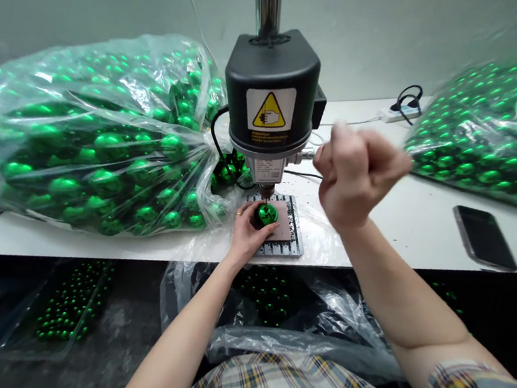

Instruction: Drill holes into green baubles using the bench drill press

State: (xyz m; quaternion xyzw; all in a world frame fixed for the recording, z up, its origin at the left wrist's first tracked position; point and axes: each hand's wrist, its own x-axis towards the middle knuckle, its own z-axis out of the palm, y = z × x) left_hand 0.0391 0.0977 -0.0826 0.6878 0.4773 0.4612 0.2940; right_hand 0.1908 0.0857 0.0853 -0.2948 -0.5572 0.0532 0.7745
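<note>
My left hand (249,233) grips a shiny green ball (267,214) on a pinkish pad (286,222) over the slotted metal base of a small drill press (272,96). The drill's tip meets the top of the ball. To the right of the machine my right hand (358,174) is raised with its fingers curled, by the lever at the machine's side; it is blurred, and what it holds, if anything, is hidden.
Large clear bags of green balls stand at the left (106,139) and right (494,133). A phone (486,237) lies at the right, a power strip (401,114) behind. Below the table edge are an open plastic bag (307,343) and a bin of balls (71,303).
</note>
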